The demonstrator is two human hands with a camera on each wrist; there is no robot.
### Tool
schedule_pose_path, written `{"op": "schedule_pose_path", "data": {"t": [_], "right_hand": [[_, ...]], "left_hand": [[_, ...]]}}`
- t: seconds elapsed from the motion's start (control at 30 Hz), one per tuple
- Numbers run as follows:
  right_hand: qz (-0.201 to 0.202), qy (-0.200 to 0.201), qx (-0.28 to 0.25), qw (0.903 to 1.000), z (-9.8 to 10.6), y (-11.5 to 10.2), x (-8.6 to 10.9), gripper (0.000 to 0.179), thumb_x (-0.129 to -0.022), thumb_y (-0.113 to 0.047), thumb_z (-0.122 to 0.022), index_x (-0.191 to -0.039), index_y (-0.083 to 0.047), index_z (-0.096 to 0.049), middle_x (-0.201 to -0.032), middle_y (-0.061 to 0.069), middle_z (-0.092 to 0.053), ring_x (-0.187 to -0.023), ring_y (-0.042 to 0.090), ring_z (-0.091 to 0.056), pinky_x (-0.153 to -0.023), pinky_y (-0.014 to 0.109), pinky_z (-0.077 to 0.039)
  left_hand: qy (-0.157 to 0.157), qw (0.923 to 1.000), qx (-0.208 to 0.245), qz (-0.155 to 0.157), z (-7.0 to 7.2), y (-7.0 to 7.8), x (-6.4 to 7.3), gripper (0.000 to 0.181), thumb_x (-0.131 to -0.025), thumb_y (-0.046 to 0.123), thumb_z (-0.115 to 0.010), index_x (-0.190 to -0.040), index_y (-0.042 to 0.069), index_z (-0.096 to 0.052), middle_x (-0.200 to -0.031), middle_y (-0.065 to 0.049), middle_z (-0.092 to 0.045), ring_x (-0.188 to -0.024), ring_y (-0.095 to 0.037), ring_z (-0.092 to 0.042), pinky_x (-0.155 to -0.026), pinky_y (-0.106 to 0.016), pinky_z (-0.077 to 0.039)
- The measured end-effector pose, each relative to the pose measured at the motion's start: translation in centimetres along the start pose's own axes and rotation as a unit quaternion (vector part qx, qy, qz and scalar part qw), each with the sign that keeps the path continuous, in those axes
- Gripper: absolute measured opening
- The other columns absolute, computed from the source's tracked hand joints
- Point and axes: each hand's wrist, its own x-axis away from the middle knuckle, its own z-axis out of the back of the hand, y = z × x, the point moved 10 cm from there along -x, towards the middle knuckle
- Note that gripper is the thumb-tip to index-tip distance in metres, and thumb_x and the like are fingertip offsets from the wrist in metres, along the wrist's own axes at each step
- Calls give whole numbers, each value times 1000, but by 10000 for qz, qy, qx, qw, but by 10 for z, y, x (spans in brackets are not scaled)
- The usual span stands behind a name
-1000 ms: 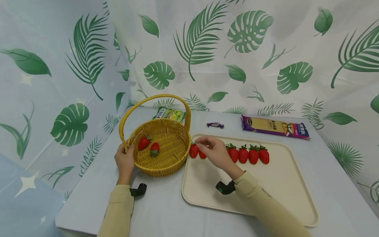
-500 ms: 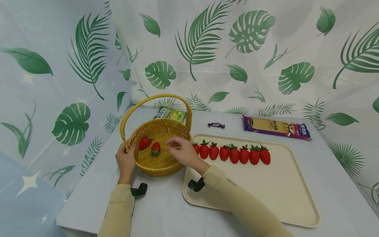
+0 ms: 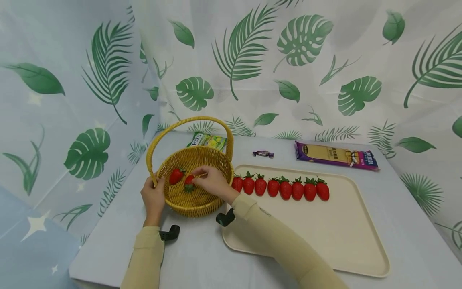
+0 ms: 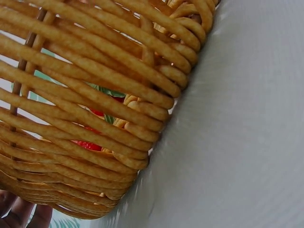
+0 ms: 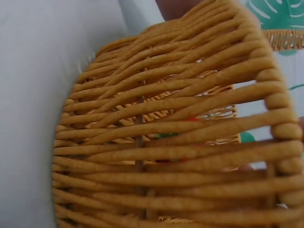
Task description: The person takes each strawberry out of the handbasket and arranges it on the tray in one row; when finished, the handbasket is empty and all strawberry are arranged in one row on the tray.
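Note:
In the head view, my left hand (image 3: 153,196) grips the left side of the yellow wicker basket (image 3: 196,209) where its handle joins the rim. Two red strawberries with green leaves lie inside, one strawberry (image 3: 176,176) to the left and another strawberry (image 3: 189,185) nearer the middle. My right hand (image 3: 213,184) reaches over the basket's right rim, thumb and fingertips pinching at the middle strawberry. Woven basket wall (image 4: 80,104) fills most of the left wrist view, with fingers (image 4: 19,213) at its lower corner. In the right wrist view, the basket wall (image 5: 180,123) hides the right fingertips.
A beige tray (image 3: 310,237) stands right of the basket, bearing a row of several strawberries (image 3: 285,189) along its far side. Behind are a green candy bag (image 3: 209,140), a purple wrapped candy (image 3: 263,153) and a purple-and-yellow packet (image 3: 335,155). A leaf-printed curtain backs the table.
My right hand has moved left from above the tray's strawberry row, over the basket rim, down to the middle strawberry. My left hand has kept its grip on the basket.

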Motion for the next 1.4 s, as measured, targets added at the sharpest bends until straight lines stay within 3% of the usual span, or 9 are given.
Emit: {"op": "schedule_pose_path", "data": {"t": [0.37,0.67,0.77,0.93,1.07,1.27,1.4], "right_hand": [[-419,-317,290,9982,-21,9,-18,48,-91,-23,-65,-135,-6,-55,-137,14,-54,-124,29,-52,-98,40,-44],[-786,-910,584,9910,-36,18,-25,56,-92,-25,-64,-144,-9,-47,-142,16,-50,-125,27,-50,-101,42,-42],[-721,-1037,792,9888,-40,19,-27,55,-91,-25,-65,-142,-10,-50,-140,13,-53,-125,25,-51,-100,41,-42],[-546,-1244,1115,9844,-47,19,-28,46,-92,-23,-65,-136,-10,-57,-135,10,-57,-111,22,-59,-92,35,-47],[-403,-1315,1292,9820,-48,18,-28,40,-93,-20,-64,-131,-9,-61,-133,7,-60,-115,21,-56,-93,34,-46],[-101,-1415,1619,9765,-51,16,-27,19,-91,-16,-67,-109,-12,-72,-106,0,-70,-93,12,-60,-81,25,-46],[35,-1494,1862,9711,-54,15,-25,16,-87,-13,-72,-103,-16,-74,-99,-6,-70,-86,8,-55,-77,23,-44]], "left_hand": [[32,10000,59,11,0,-1,2,14,-93,9,-61,-84,0,-55,-121,-20,-66,-98,-22,-57,-69,-24,-34],[-7,9999,109,47,-1,-1,1,14,-93,9,-60,-84,1,-54,-123,-20,-65,-109,-27,-58,-75,-26,-36],[7,9999,124,55,-1,-2,0,14,-93,9,-60,-83,1,-54,-123,-21,-64,-112,-29,-58,-76,-26,-36],[7,9999,127,84,-1,-3,1,15,-93,9,-60,-83,1,-53,-124,-21,-64,-112,-29,-58,-74,-27,-36],[4,9999,154,59,-1,-2,1,15,-93,9,-61,-82,0,-53,-124,-21,-64,-107,-28,-58,-70,-25,-35],[6,9999,158,4,-1,0,1,16,-92,10,-61,-82,0,-54,-123,-21,-65,-105,-27,-59,-66,-23,-34],[13,9998,173,19,0,0,2,16,-92,8,-61,-81,0,-53,-123,-21,-65,-104,-27,-59,-68,-23,-35]]}}
